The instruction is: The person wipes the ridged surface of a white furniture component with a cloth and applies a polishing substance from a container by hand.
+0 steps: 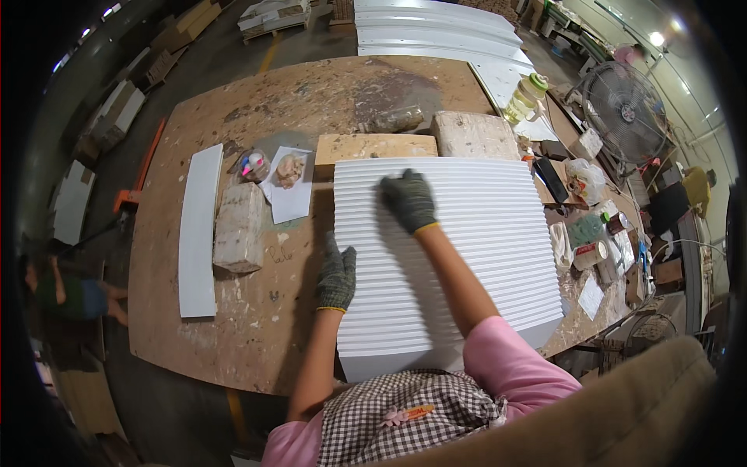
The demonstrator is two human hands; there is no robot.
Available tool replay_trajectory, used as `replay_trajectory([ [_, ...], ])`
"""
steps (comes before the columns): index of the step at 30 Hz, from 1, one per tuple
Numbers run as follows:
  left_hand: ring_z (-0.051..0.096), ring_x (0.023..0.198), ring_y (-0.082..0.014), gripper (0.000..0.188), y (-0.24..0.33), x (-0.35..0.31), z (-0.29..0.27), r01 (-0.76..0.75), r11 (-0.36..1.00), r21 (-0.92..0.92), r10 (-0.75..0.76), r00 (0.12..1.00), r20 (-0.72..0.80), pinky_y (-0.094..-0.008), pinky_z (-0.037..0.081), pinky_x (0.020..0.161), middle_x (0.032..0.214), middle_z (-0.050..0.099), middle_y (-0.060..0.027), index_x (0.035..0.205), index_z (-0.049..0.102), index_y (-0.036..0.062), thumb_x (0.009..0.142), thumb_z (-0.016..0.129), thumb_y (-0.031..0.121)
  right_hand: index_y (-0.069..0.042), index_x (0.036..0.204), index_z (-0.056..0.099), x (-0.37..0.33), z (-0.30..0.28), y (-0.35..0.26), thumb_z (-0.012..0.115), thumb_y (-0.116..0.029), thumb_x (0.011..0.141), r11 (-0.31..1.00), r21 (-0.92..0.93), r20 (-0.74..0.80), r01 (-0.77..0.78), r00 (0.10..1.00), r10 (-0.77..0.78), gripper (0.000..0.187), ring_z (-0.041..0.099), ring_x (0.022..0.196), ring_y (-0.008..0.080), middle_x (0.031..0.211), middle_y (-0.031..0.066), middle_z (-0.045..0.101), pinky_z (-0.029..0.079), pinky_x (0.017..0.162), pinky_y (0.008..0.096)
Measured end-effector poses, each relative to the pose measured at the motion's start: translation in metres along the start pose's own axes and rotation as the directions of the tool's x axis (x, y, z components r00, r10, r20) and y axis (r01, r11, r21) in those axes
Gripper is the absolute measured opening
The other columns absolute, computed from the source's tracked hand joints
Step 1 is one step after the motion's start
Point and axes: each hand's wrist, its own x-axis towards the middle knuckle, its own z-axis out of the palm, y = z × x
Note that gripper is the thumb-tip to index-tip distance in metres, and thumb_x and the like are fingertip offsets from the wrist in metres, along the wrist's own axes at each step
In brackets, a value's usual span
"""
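Observation:
A large white ribbed panel (467, 257), its ridges running left to right, lies on the worktable in front of me. My right hand (410, 201), in a dark grey knit glove, is closed and rests on the panel's upper left part. Whatever it may hold is hidden under the fingers. Along the panel's left edge lies my left hand (336, 274), gloved the same way, its fingers stretched forward and the thumb apart. Beyond the panel's far edge sit a wooden block (375, 146) and a wrapped, whitish block (475, 134).
Left on the stained table (272, 327) are a white board strip (200, 233), another wrapped block (240, 227) and a paper sheet (289, 204). A bottle (527, 98), a phone (551, 180) and a can (590, 255) stand or lie at right, near a fan (625, 111).

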Motion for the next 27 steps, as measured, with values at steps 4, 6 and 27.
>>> replay_trajectory([
  [4,0.058,0.123,-0.0508,0.075,0.000,-0.002,0.000,0.050,0.999,-0.022,-0.049,0.998,0.050,-0.0551,0.048,0.103,0.136,0.057,-0.0366,0.163,0.017,0.0069,0.107,0.047,0.046,-0.017,0.088,0.074,-0.055,-0.057,0.142,0.062,-0.031,0.095,0.929,-0.187,-0.019,-0.318,0.947,0.320,0.021,0.062,0.079,0.0383,0.077,0.0191,0.065,0.048,0.071,0.0521],
  [6,0.059,0.122,-0.0500,0.075,-0.001,-0.004,0.001,0.092,0.996,-0.011,-0.090,0.992,0.083,-0.0550,0.048,0.103,0.133,0.058,-0.0364,0.163,0.017,0.0062,0.107,0.047,0.045,-0.022,0.101,0.080,-0.078,-0.091,0.202,0.070,-0.040,0.091,0.821,-0.195,-0.033,-0.536,0.840,0.541,0.023,0.063,0.083,0.0393,0.084,0.0175,0.065,0.050,0.075,0.0513],
  [27,0.061,0.119,-0.0482,0.072,-0.002,0.000,0.004,0.054,0.998,0.046,-0.054,0.999,-0.005,-0.0527,0.048,0.102,0.134,0.061,-0.0319,0.163,0.020,0.0081,0.106,0.050,0.041,-0.023,0.112,0.077,-0.008,-0.084,0.073,0.077,-0.014,0.083,0.971,0.159,0.115,0.176,0.974,-0.195,0.030,0.062,0.105,0.0321,0.110,0.0084,0.070,0.051,0.090,0.0450],
])
